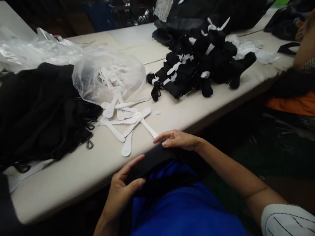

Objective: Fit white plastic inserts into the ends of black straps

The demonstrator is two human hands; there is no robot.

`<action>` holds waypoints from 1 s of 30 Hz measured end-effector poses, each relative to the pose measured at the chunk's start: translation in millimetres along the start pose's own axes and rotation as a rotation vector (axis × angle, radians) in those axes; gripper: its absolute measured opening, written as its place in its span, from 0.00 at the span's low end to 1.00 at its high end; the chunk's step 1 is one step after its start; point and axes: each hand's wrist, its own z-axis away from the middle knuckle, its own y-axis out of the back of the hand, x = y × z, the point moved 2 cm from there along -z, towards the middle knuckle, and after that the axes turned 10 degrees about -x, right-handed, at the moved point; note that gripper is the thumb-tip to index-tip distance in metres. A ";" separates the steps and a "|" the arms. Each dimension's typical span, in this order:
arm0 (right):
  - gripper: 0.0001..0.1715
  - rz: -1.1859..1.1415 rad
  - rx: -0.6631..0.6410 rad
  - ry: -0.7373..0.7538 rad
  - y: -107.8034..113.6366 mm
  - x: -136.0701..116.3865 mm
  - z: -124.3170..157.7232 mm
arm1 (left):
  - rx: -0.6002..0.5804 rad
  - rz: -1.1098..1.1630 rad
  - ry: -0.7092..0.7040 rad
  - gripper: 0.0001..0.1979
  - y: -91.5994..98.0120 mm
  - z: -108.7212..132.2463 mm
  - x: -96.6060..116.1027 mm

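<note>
A black band of fabric (150, 159) lies along the near table edge, over my lap. My left hand (121, 190) grips its near end, thumb and fingers curled round it. My right hand (178, 140) rests on the far end, fingers pressed down on the band. Just beyond my right hand lie several white toothed plastic strips (128, 123) on the table (73, 173).
A clear plastic bag (108, 75) holds more white strips. Black cloth is heaped at the left (36, 108). A pile of folded black pieces with white strips (197, 65) sits at the back right. Another person's arm (304, 46) shows at the far right edge.
</note>
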 end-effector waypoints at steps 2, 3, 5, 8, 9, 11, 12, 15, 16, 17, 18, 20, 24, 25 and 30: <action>0.25 0.069 -0.141 -0.039 1.5 18.0 -4.5 | -0.056 0.061 0.132 0.34 14.4 21.5 -16.5; 0.26 0.098 -0.212 -0.065 1.7 27.9 -7.0 | -0.098 0.097 0.198 0.36 19.2 31.3 -24.0; 0.28 0.135 -0.316 -0.107 2.3 48.9 -12.1 | -0.174 0.171 0.298 0.39 24.3 46.4 -36.1; 0.28 0.142 -0.387 -0.150 3.6 79.0 -18.5 | -0.252 0.268 0.397 0.32 23.6 57.0 -44.1; 0.28 0.141 -0.396 -0.166 3.9 87.1 -19.6 | -0.250 0.282 0.410 0.27 22.4 57.8 -43.0; 0.26 0.178 -0.378 -0.180 5.2 97.8 -20.0 | -0.238 0.283 0.378 0.20 18.8 55.7 -34.9; 0.25 0.212 -0.354 -0.177 6.4 100.2 -19.3 | -0.233 0.279 0.334 0.18 16.6 53.0 -28.3; 0.21 0.250 -0.264 -0.147 11.0 97.7 -14.2 | -0.224 0.323 0.150 0.16 9.6 39.5 -5.8; 0.20 0.220 -0.235 -0.137 12.1 95.3 -11.9 | -0.208 0.350 0.085 0.15 7.7 33.5 0.8; 0.20 0.184 -0.207 -0.126 12.4 93.0 -9.6 | -0.183 0.372 0.019 0.14 6.0 27.0 6.5; 0.21 0.140 -0.172 -0.111 12.0 90.8 -7.5 | -0.155 0.384 -0.053 0.13 4.4 20.4 11.4; 0.27 0.013 -0.089 -0.057 8.2 88.1 -4.6 | -0.091 0.390 -0.210 0.11 1.2 8.4 19.5; 0.34 -0.212 0.085 0.098 -7.0 91.0 -6.5 | 0.026 0.385 -0.400 0.06 -7.9 -4.3 32.2; 0.35 -0.204 0.104 0.131 -11.1 93.0 -8.1 | 0.052 0.372 -0.413 0.05 -10.8 -5.5 35.3; 0.43 -0.061 0.004 0.144 -25.6 103.0 -14.4 | 0.154 0.280 -0.472 0.05 -20.7 -11.1 51.2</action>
